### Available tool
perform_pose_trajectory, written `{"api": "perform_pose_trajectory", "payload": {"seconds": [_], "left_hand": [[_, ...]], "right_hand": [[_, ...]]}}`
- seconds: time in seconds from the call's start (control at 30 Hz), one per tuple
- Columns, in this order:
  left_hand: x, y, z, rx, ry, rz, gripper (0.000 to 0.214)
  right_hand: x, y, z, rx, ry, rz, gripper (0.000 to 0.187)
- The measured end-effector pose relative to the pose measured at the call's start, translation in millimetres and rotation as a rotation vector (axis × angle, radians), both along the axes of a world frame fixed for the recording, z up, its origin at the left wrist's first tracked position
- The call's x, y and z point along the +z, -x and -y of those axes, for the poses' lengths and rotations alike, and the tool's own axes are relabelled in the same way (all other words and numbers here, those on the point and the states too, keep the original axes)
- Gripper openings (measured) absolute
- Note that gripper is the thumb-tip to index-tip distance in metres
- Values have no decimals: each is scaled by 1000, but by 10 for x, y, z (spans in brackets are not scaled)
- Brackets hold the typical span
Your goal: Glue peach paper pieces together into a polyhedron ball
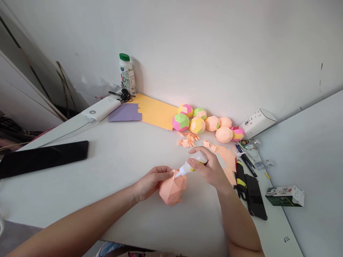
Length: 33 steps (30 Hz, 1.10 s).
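Observation:
My left hand grips a peach paper ball made of folded facets, its thumb and fingers at the ball's upper left edge. In my right hand is a white glue bottle, tilted down to the left. The nozzle tip meets the top of the paper ball, close to my left thumb. Small folded peach paper pieces lie scattered beyond my hands. A larger cut peach sheet is partly behind my right hand.
Several finished colored paper balls line the wall. Orange and purple paper lie left of them. A bottle, power bank and black tablet-like slab are leftward; a utility knife, phone and small box are rightward.

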<state>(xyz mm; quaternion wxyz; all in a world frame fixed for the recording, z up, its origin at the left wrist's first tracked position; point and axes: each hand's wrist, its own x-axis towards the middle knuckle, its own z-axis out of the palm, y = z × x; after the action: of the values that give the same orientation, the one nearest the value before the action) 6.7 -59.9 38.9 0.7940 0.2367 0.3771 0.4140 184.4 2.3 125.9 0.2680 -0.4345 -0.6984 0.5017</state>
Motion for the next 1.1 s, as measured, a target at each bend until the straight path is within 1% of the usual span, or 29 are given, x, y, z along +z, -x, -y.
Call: {"api": "perform_pose_trajectory", "payload": {"seconds": [0.07,0.23,0.33,0.43,0.5,0.57,0.63,0.7,0.77,0.8,0.87,0.97,1.1], "left_hand": [[-3,3,-4,9,10,-9,22],[-8,11,-3,9,-5,12,21],[9,15,8,-5,-25,26,20],[37,18,20,-3,-34,38,20],[53,20,23,-6,-50,40,20],[61,23,24,-14,-65,47,20],[64,28,25,-14,-64,51,20],[64,35,26,-4,-49,42,20],[62,42,25,9,-38,30,19],[60,45,23,15,-39,29,19],[55,51,18,24,-43,32,20],[49,56,9,26,-41,26,20],[49,57,8,14,-38,24,21]], "right_hand": [[-7,-12,-24,12,59,-70,27],[-26,-82,-154,-70,187,-384,27],[-22,-137,-241,-45,299,-529,22],[-40,-179,-320,-29,360,-589,20],[-85,-198,-381,-55,342,-586,22],[-163,-215,-455,-92,290,-543,28],[-271,-236,-538,-125,231,-424,36],[-399,-263,-620,-150,171,-153,38],[-525,-291,-689,-217,40,233,40],[-580,-305,-715,-255,-2,338,44],[-660,-329,-746,-288,-64,490,47],[-696,-354,-745,-259,-120,670,46],[-654,-349,-708,-194,-166,907,43]]}}
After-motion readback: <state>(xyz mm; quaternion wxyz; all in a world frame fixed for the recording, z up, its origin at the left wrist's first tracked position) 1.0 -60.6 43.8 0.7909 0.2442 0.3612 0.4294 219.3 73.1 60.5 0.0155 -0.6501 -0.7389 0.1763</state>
